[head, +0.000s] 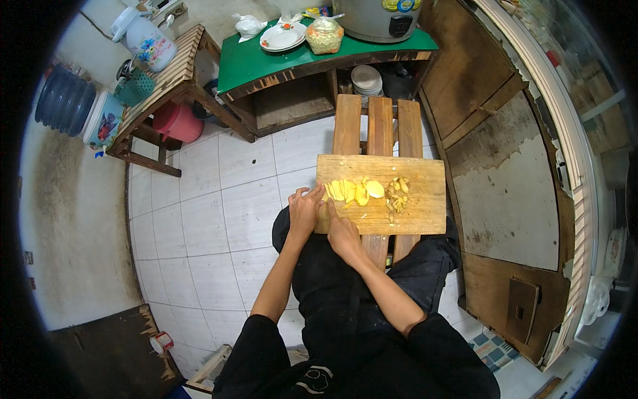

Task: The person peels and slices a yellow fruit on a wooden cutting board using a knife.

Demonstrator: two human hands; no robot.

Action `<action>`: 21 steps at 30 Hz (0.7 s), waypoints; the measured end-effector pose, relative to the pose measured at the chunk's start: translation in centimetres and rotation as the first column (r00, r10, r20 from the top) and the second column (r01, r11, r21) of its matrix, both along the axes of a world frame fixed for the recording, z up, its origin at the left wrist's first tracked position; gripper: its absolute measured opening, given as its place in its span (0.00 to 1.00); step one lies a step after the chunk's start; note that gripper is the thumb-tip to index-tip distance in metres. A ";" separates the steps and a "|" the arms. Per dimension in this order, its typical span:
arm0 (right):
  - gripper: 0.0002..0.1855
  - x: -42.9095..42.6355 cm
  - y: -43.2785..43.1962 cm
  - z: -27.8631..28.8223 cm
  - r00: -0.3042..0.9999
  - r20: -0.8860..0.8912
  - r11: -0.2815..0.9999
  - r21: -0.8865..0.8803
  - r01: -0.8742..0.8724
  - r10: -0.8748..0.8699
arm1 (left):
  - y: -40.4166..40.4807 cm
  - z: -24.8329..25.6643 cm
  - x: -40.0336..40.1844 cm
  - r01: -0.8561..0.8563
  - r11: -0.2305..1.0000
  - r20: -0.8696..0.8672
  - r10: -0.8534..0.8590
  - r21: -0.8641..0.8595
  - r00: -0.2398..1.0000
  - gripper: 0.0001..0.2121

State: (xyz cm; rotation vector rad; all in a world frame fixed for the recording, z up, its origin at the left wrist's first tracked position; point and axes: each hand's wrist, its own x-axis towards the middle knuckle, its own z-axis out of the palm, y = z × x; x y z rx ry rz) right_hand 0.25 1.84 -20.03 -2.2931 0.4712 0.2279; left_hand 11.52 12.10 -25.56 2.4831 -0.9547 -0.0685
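Observation:
A wooden cutting board (423, 219) lies across a slatted wooden bench (347, 124) in front of me. Along its middle runs a row of yellow root slices (349, 189), which look like ginger, with a rounder slice (375, 189) at the right end. Further right sits a small heap of brownish peelings and knobs (398, 194). The fingertips of my left hand (304, 212) touch the left end of the row. My right hand (344, 234) is close beside it, index finger stretched towards the same slices and the other fingers curled. What lies under the fingers is hidden.
Beyond the bench, a green-topped table (244, 65) carries plates (282, 37), a bag of shredded food (324, 36) and a large grey cooker (376, 20). A wooden cabinet (503, 199) borders the right side. At left are a slatted stand (164, 85) and a red bucket (178, 122).

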 end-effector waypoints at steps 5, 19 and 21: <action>0.45 1.2 0.3 -0.4 0.999 0.050 0.998 -0.063 -0.008 0.011 | -0.1 0.1 0.1 -0.002 1.000 0.013 0.002 0.022 1.000 0.22; 0.44 -5.5 1.1 1.2 0.989 0.142 0.998 -0.042 -0.038 0.044 | 0.1 -0.2 -0.2 -0.007 1.000 0.032 0.007 0.014 0.999 0.20; 0.43 -5.5 1.1 1.4 0.994 0.106 0.999 -0.028 -0.038 0.041 | 0.0 -0.2 -0.5 -0.021 0.999 0.037 0.020 0.025 0.999 0.19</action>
